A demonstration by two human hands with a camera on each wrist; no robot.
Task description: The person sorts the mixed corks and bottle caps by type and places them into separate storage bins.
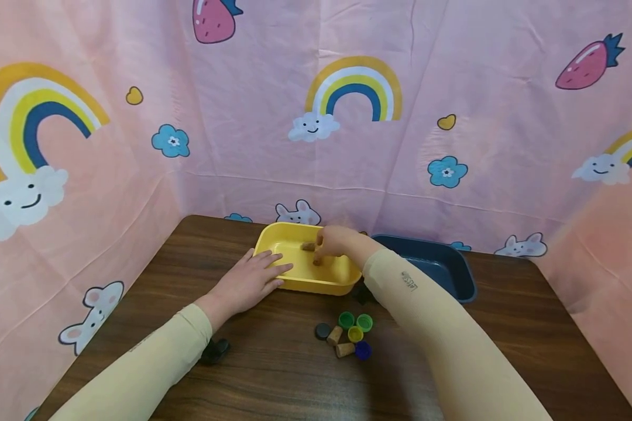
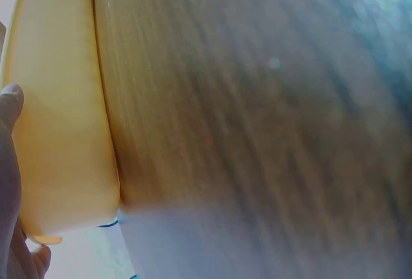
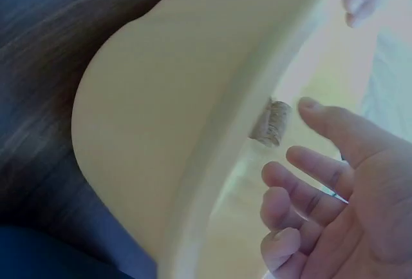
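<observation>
Over the left front corner of a yellow bin (image 1: 316,286) lies my left hand (image 1: 250,283), its straight, spread fingers resting on the rim. The left wrist view shows its thumb (image 2: 11,105) against the bin's outer wall. My right hand (image 1: 337,242) is inside the bin, reaching over the right side. In the right wrist view its fingers are loosely bent, the thumb stands apart, and nothing is gripped between them. One cork (image 1: 308,247) lies left of the right fingertips. Another cork (image 1: 317,259) shows just below them; a cork (image 3: 271,123) also appears beyond the thumb tip.
A dark blue bin (image 1: 469,286) stands right of the yellow one, partly behind the right arm. In front lie two corks (image 1: 344,349), two green caps (image 1: 364,323), a yellow cap (image 1: 355,334), a blue cap (image 1: 363,350) and a dark grey cap (image 1: 323,331). Patterned cloth hangs behind.
</observation>
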